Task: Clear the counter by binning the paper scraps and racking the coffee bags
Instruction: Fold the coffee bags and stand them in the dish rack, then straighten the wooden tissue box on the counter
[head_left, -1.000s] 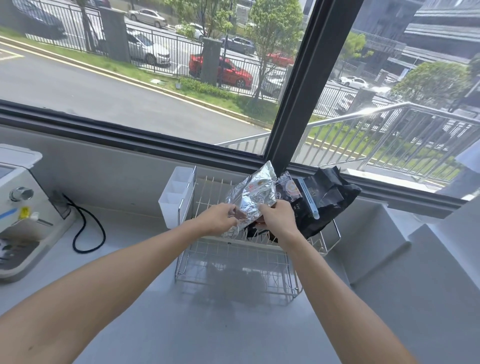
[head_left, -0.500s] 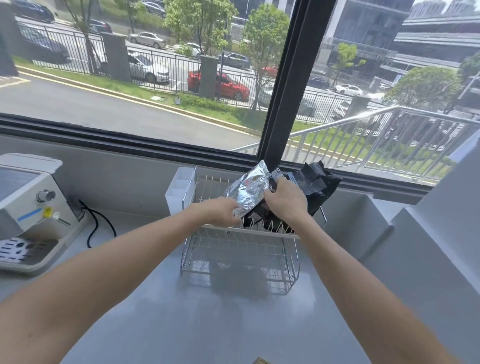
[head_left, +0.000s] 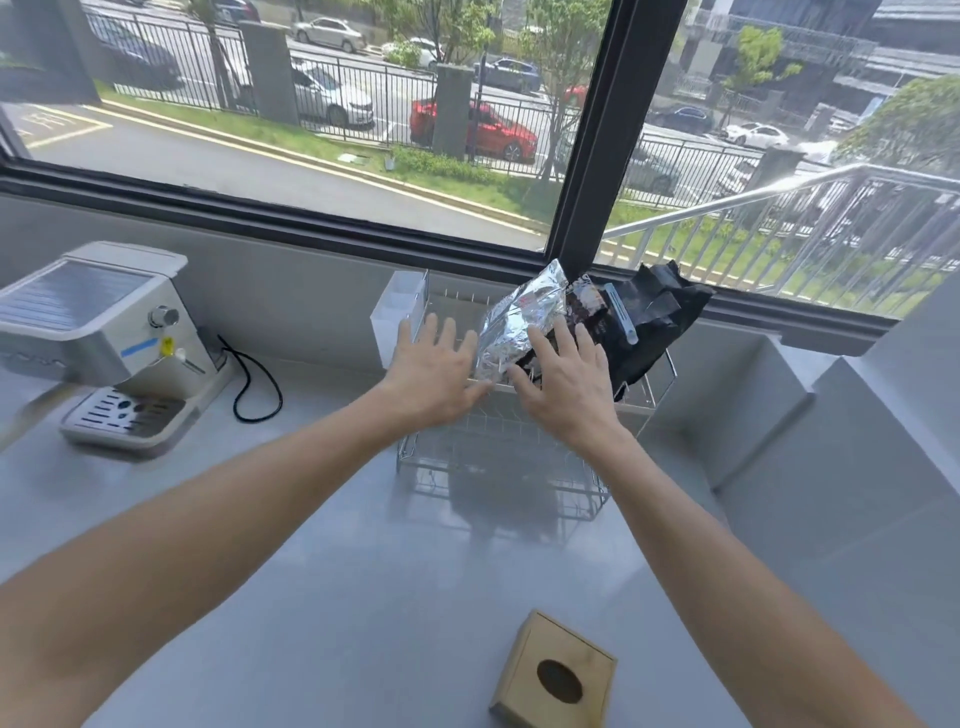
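Coffee bags (head_left: 524, 322), crinkled silver foil and black, lean in the wire rack (head_left: 613, 410); both hands (head_left: 434, 374) spread flat, empty.

Head-worn view, forward and down

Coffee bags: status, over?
Left hand and right hand open, fingers spread. Silver bag and black bag standing in wire rack. Nothing blocking.
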